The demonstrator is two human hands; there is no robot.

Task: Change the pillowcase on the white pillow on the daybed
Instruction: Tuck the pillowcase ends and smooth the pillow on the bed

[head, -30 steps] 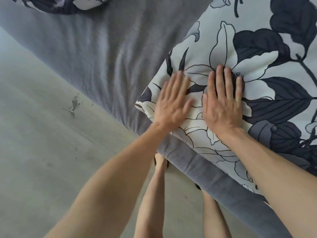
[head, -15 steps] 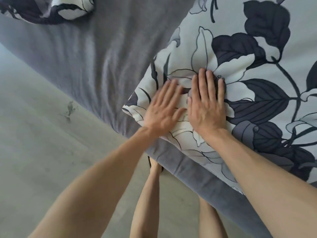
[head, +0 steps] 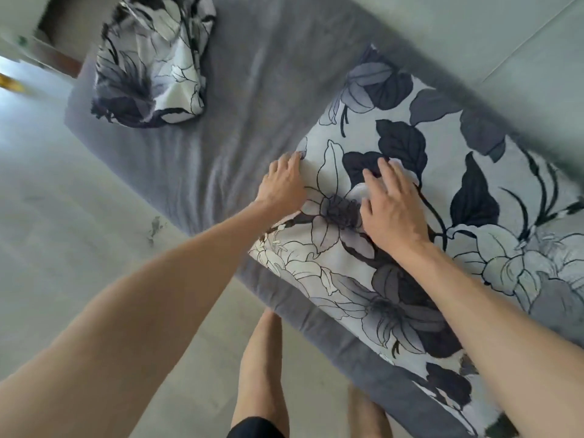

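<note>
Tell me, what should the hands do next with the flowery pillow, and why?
Probably slide both hands outward to smooth the cover flat. The pillow already wears its floral case and lies on the grey daybed. The left hand sits at the pillow's edge, the right hand rests on top near the big flower. A crumpled floral cloth lies apart at the far end, so only tidying seems left.

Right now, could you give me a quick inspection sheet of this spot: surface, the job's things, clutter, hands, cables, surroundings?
Surface: daybed under a grey wrinkled cover.
Job's things: pillow in a floral case lies on the daybed, reaching its near edge.
Clutter: crumpled floral fabric at the far end.
Hands: left hand at the pillow's left edge, fingers curled; right hand rests flat on top.
Cables: nothing seen.
Surroundings: pale floor with a dark stain; the person's bare legs below.
</note>
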